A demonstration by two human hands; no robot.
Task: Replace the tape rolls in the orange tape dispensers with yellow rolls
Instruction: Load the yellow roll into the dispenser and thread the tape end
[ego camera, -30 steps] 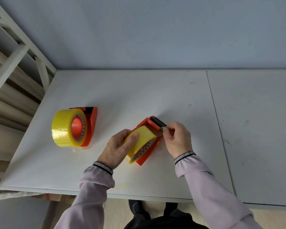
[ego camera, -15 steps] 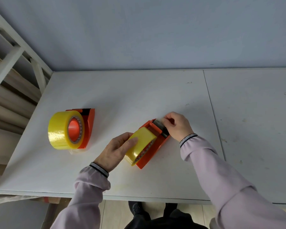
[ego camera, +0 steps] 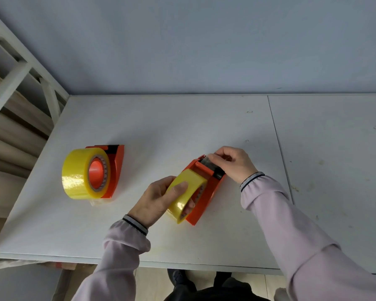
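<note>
An orange tape dispenser (ego camera: pixel 206 198) lies tilted on the white table (ego camera: pixel 182 127) near its middle front. A yellow tape roll (ego camera: pixel 183 197) sits in it. My left hand (ego camera: pixel 159 198) grips that roll, thumb across its face. My right hand (ego camera: pixel 232 162) pinches the free end of the tape at the dispenser's black cutter end. To the left stands a second orange dispenser (ego camera: pixel 115 170), upright, with a thick yellow roll (ego camera: pixel 83 173) mounted on its orange hub.
A white metal frame (ego camera: pixel 20 68) and stacked boards stand off the table's left edge. A seam (ego camera: pixel 280 148) splits the table from a second white panel on the right. A grey wall runs along the back edge.
My right hand moved from the side of the dispenser up to its cutter end, with the tape end drawn over it. My left hand kept hold of the roll.
</note>
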